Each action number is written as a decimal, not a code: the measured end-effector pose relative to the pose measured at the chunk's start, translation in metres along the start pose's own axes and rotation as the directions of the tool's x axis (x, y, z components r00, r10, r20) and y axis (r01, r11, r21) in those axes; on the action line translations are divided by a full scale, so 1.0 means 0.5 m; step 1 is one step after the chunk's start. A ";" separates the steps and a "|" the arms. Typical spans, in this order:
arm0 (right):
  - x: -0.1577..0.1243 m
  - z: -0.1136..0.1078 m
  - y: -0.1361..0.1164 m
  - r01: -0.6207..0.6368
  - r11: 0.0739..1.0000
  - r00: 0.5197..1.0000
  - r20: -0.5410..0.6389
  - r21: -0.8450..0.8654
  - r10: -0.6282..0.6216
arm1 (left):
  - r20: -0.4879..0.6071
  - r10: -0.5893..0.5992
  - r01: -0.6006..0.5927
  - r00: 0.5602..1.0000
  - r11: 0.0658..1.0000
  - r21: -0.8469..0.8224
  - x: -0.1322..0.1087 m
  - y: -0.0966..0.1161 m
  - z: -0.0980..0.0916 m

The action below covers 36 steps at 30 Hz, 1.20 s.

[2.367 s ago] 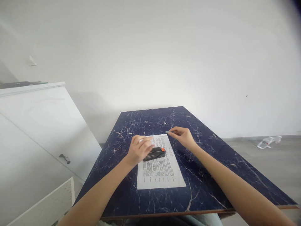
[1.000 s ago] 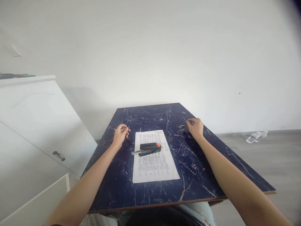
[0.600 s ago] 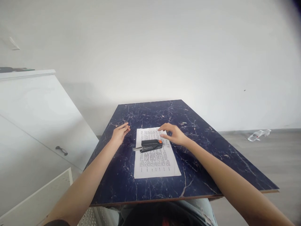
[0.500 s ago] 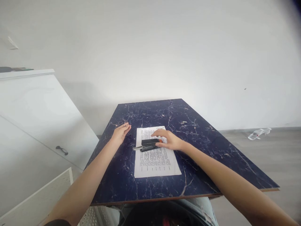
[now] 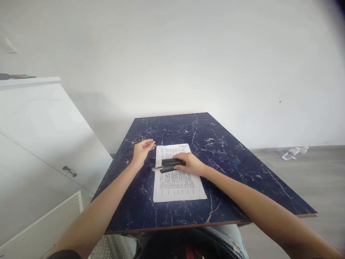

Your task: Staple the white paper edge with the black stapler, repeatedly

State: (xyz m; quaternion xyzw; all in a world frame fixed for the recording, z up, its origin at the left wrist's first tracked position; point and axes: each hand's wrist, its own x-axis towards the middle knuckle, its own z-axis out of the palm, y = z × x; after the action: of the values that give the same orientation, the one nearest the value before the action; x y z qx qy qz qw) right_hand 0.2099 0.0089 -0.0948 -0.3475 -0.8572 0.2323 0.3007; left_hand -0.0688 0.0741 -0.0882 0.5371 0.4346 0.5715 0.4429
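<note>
A black stapler [image 5: 169, 163] lies across a printed sheet of paper [image 5: 175, 194] on the dark blue marbled table. Its metal staple tray sticks out at the left end, past the paper's left edge. My right hand [image 5: 192, 163] is closed around the stapler's right end, thumb on the near side and fingers on the far side. Left of the paper, my left hand [image 5: 142, 150] hovers over or rests on the table, fingers loosely stretched and holding nothing; whether it touches the surface I cannot tell.
The table [image 5: 231, 169] has a small pale piece [image 5: 210, 139] lying toward its back right. A white cabinet [image 5: 48, 126] with a dark handle stands on the left. Clear crumpled plastic [image 5: 294, 153] lies on the floor at right, by the wall.
My right hand has closed on the stapler's right end, covering the orange part seen there before. My left hand has shifted slightly to the right.
</note>
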 end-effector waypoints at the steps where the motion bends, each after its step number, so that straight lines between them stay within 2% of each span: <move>1: 0.001 -0.002 0.001 -0.017 1.000 1.000 -0.026 0.012 0.017 | -0.008 0.028 -0.028 1.000 0.999 0.024 -0.001 -0.001 0.001; 4: 0.003 -0.023 0.007 -0.085 0.995 0.978 -0.186 0.052 0.093 | -0.048 0.113 -0.111 0.992 0.992 0.054 0.001 -0.001 0.003; 7: 0.005 -0.053 0.018 -0.158 0.984 0.908 -0.381 0.080 0.177 | -0.049 0.207 -0.203 0.977 0.976 0.082 0.000 0.003 0.005; 9: 0.005 -0.064 0.028 -0.187 0.980 0.877 -0.437 0.072 0.199 | -0.027 0.263 -0.256 0.964 0.955 0.148 -0.006 0.010 0.007; 13: 0.006 -0.047 0.050 -0.205 0.979 0.893 -0.406 0.012 0.192 | 0.007 0.364 -0.342 0.931 0.868 0.360 -0.021 0.026 0.011; 16: 0.007 -0.018 0.062 -0.187 0.982 0.925 -0.337 -0.007 0.174 | 0.041 0.387 -0.369 0.921 0.835 0.407 -0.027 0.034 0.013; 19: 0.009 0.002 0.069 -0.159 0.987 0.945 -0.292 -0.014 0.148 | 0.106 0.362 -0.373 0.926 0.839 0.395 -0.026 0.037 0.012; 23: 0.009 0.005 0.078 -0.160 0.987 0.947 -0.286 -0.017 0.148 | 0.209 0.307 -0.369 0.928 0.833 0.412 -0.021 0.030 0.006; 30: 0.005 0.000 0.091 -0.215 0.975 0.946 -0.259 -0.057 0.194 | 0.425 0.177 -0.366 0.888 0.831 0.419 -0.014 0.011 -0.003; 36: 0.006 -0.002 0.086 -0.222 0.971 0.948 -0.251 -0.083 0.196 | 0.467 0.157 -0.369 0.870 0.836 0.406 -0.023 -0.007 0.020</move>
State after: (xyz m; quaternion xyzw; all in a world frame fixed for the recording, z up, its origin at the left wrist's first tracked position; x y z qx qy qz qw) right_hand 0.2286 0.0393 -0.1191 -0.4780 -0.7842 0.1715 0.3565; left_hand -0.0581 0.0640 -0.0935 0.7948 0.3788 0.3739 0.2915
